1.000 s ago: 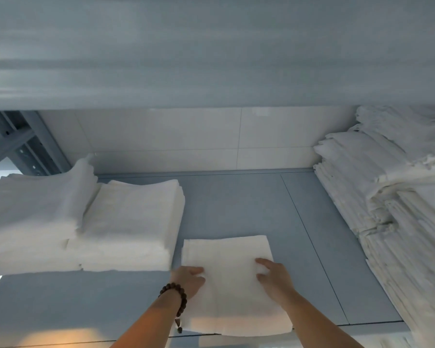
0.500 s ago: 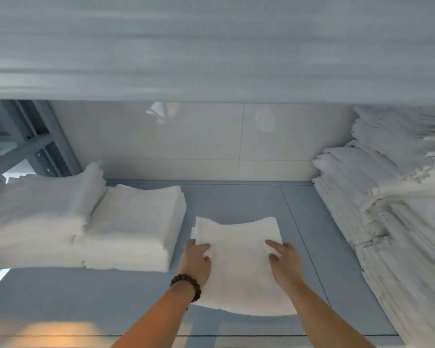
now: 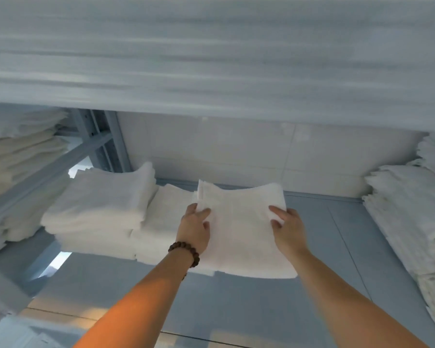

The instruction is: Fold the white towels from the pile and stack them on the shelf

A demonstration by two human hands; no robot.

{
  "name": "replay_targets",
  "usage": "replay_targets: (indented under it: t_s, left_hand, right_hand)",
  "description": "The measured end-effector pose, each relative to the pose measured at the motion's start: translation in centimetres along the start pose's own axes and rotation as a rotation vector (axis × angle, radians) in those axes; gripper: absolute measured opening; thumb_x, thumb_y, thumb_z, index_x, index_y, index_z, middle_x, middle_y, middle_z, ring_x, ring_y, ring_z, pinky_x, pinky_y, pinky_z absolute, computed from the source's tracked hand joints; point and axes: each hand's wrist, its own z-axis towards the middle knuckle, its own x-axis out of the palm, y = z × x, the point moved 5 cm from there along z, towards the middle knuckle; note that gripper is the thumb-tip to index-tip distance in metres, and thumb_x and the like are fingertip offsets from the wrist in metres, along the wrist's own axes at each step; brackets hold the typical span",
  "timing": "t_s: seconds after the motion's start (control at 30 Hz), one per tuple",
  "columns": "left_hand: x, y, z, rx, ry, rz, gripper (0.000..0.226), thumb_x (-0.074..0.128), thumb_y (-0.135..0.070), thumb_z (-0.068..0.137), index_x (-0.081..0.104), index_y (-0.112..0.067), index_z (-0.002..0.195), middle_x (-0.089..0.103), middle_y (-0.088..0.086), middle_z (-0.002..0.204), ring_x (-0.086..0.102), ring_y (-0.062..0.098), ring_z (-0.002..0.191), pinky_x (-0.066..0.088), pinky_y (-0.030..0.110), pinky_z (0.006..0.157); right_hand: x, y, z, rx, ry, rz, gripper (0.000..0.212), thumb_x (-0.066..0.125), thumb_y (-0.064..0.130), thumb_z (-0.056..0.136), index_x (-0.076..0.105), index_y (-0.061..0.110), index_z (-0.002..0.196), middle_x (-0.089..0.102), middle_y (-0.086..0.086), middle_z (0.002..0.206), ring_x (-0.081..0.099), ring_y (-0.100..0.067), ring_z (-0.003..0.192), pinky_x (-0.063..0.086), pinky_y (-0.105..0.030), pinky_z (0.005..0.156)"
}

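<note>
Holding folded towel point(image 3: 241, 229); left hand point(image 3: 195, 231), right hand point(image 3: 290, 233); fingers clamped on its side edges

Towel point(image 3: 244, 229) between left stacks point(image 3: 98, 209), right pile point(image 3: 407, 222).

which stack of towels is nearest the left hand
The lower stack, right beside the left hand and partly behind the held towel; the taller stack sits further left, and the big pile is off to the right.

Two hands: left hand point(image 3: 195, 231), right hand point(image 3: 290, 234); one folded towel point(image 3: 241, 222); two left stacks point(image 3: 98, 204); one bracelet point(image 3: 185, 251).
</note>
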Motion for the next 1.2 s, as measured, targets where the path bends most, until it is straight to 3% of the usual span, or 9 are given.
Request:
replay_targets:
  t_s: [0.13,0.43,0.57,0.67,0.77,0.83,0.9,1.03,1.2]
  left_hand:
    - [-3.7,4.1,2.9,-0.008,-0.001,0.03,0.039,0.047,-0.008,0.093,0.055,-0.018,0.129,0.025,0.008,0.152,0.044,0.025,0.127,0.031,0.023,0.103]
    - [-8.5,9.9,10.0,0.02,0.114,0.024,0.038,0.046,-0.008,0.094,0.052,-0.013,0.132,0.022,0.012,0.152,0.038,0.027,0.132,0.026,0.024,0.107]
    - [-7.6,10.8,11.1,0.018,0.237,0.092,0.042,0.043,-0.007,0.096,0.044,-0.011,0.137,0.021,0.013,0.149,0.041,0.027,0.129,0.028,0.023,0.105]
    - [-5.7,11.6,11.1,-0.003,0.329,0.235,0.046,0.041,-0.003,0.094,0.037,-0.004,0.14,0.02,0.017,0.149,0.034,0.028,0.133,0.028,0.029,0.11]
    - [-4.7,12.0,10.6,-0.006,0.346,0.543,0.038,0.038,-0.006,0.093,0.045,-0.003,0.131,0.015,0.025,0.151,0.026,0.036,0.137,0.029,0.038,0.111]
    - [-4.4,11.6,10.3,0.042,0.298,0.664,0.032,0.037,-0.006,0.092,0.054,-0.006,0.118,0.003,0.024,0.155,0.008,0.041,0.142,0.015,0.045,0.117]
    - [-3.8,10.6,10.1,0.16,0.252,0.699,0.029,0.038,-0.011,0.093,0.057,-0.008,0.114,-0.002,0.019,0.156,-0.003,0.039,0.143,0.003,0.048,0.118]
    - [-1.2,9.5,8.7,0.226,0.402,0.65,0.053,0.018,-0.043,0.097,0.024,-0.021,0.145,0.002,0.013,0.158,0.004,0.032,0.144,0.007,0.049,0.117]
    - [0.9,12.6,6.7,0.122,0.492,0.631,0.054,0.004,-0.046,0.097,-0.005,-0.031,0.149,-0.007,0.006,0.159,-0.006,0.025,0.145,-0.003,0.044,0.117]
  right_hand:
    - [4.2,4.4,1.1,-0.016,-0.004,0.005,0.036,0.051,0.009,0.092,0.061,0.023,0.125,0.049,-0.004,0.124,0.057,-0.022,0.099,0.036,-0.018,0.085]
    - [11.0,10.8,4.6,0.021,-0.04,-0.045,0.037,0.05,0.009,0.093,0.06,0.021,0.127,0.047,-0.007,0.132,0.055,-0.026,0.112,0.039,-0.026,0.099]
    - [13.0,10.6,5.6,0.077,0.012,-0.104,0.038,0.052,0.01,0.092,0.059,0.02,0.128,0.048,-0.01,0.132,0.054,-0.028,0.114,0.039,-0.026,0.098]
    - [14.9,9.5,5.2,0.118,0.164,-0.137,0.042,0.055,0.011,0.092,0.053,0.016,0.133,0.038,-0.013,0.142,0.047,-0.028,0.124,0.032,-0.024,0.102]
    - [16.1,8.2,4.5,0.134,0.281,-0.134,0.047,0.059,0.014,0.09,0.049,0.015,0.136,0.024,-0.011,0.152,0.041,-0.026,0.13,0.033,-0.019,0.097]
    - [16.2,7.8,4.3,0.133,0.354,-0.173,0.051,0.061,0.021,0.089,0.046,0.018,0.138,0.013,-0.009,0.156,0.035,-0.026,0.134,0.034,-0.018,0.094]
    - [16.3,8.1,4.4,0.074,0.397,-0.372,0.057,0.057,0.036,0.091,0.038,0.025,0.143,0.001,-0.008,0.159,0.016,-0.028,0.144,0.026,-0.029,0.111]
    - [18.7,11.1,3.4,-0.209,0.455,-0.624,0.056,0.033,0.048,0.097,0.019,0.033,0.148,-0.011,0.0,0.159,-0.011,-0.023,0.147,0.001,-0.048,0.118]
    - [21.8,10.2,0.7,-0.194,0.624,-0.701,0.052,0.011,0.042,0.1,0.0,0.032,0.15,-0.013,0.0,0.159,-0.015,-0.022,0.146,-0.008,-0.049,0.117]
